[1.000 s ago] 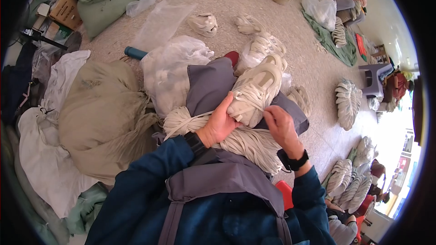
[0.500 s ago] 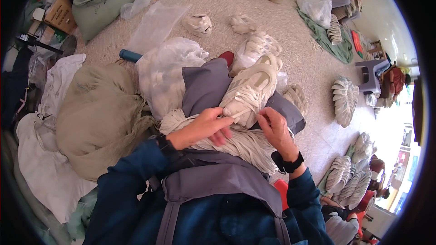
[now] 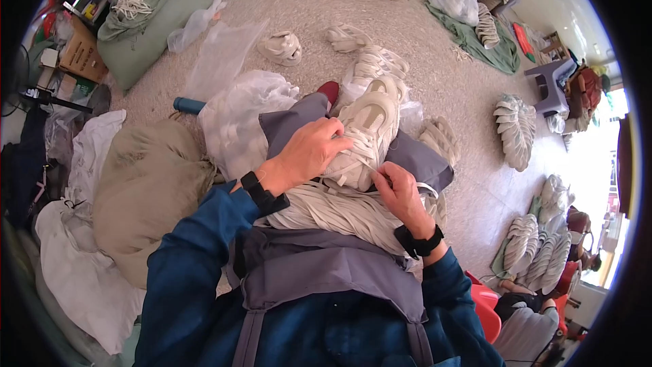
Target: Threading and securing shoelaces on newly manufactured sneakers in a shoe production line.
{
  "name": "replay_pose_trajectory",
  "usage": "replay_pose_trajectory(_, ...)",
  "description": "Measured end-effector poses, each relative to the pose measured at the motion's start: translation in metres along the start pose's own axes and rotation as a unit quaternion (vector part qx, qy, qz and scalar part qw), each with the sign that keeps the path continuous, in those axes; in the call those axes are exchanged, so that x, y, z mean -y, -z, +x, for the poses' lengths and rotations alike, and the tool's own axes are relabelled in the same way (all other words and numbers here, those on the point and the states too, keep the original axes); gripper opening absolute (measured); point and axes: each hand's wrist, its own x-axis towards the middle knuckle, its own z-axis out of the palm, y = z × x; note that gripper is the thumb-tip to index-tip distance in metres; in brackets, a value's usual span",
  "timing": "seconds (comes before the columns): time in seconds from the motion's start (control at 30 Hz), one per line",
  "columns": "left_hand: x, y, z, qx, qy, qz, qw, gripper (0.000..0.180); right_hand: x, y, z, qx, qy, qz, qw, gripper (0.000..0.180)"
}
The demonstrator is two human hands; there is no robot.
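Observation:
A cream sneaker (image 3: 370,119) rests on my lap with its toe toward me, its white shoelace (image 3: 365,158) partly threaded across the front. My left hand (image 3: 309,151) reaches over the shoe's left side, thumb and fingertips closed on the lace by the eyelets. To the right of the toe, my right hand (image 3: 397,189) pinches a length of the same lace between thumb and fingers. Below the shoe, a thick bundle of loose cream laces (image 3: 333,212) lies across my grey apron (image 3: 326,268).
Beyond my knees are more cream shoes (image 3: 380,64) in a row and a lone shoe (image 3: 280,48). A clear plastic bag (image 3: 238,112) and beige sack (image 3: 146,197) sit at left. Stacked shoes (image 3: 515,131) and a grey stool (image 3: 550,85) stand at right, with people farther off.
My left hand has moved up from the toe to the shoe's lacing and closed there. My right hand has shifted slightly down and left, still pinching. The view has turned a little.

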Motion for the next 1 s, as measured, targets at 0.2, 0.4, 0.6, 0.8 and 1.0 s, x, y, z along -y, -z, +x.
replay_pose_trajectory(0.2,-0.007,0.011,0.016,0.111,0.014,-0.127,0.986,0.007,-0.006,-0.001,-0.001,-0.023,0.013,0.019,0.999,0.015)
replay_pose_trajectory(0.4,-0.012,0.001,0.011,0.120,0.121,-0.171,0.970,0.007,0.002,0.004,0.007,0.006,0.014,0.035,0.999,0.017)
replay_pose_trajectory(0.6,-0.014,-0.007,0.009,0.084,0.121,-0.059,0.987,0.007,0.004,0.008,0.014,0.002,0.018,0.032,0.999,0.021)
replay_pose_trajectory(0.8,-0.021,-0.012,0.015,0.086,0.182,-0.049,0.978,0.007,0.000,0.015,0.008,0.088,-0.033,0.116,0.989,0.015)
replay_pose_trajectory(1.0,-0.023,-0.019,0.014,0.081,0.168,-0.067,0.980,0.010,0.015,0.029,-0.001,0.161,-0.119,0.333,0.921,0.020)
